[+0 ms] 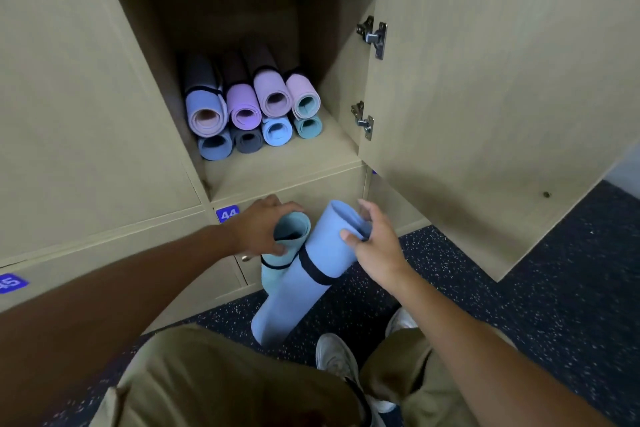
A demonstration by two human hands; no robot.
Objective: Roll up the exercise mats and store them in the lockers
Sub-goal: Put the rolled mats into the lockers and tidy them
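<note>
While both rolled mats stand on the floor below the open locker [284, 163], my left grip [263, 229] curls round the teal mat [277, 267], my right grip [374, 246] pinches the blue mat [304, 291]. Lift one, slide it endwise onto the stacked mats [256, 107].

We see soft even indoor light, no glare; locker [242, 28] interior dim at back. Wide-angle bending at edges. Slight motion blur on forearms, left label.
</note>
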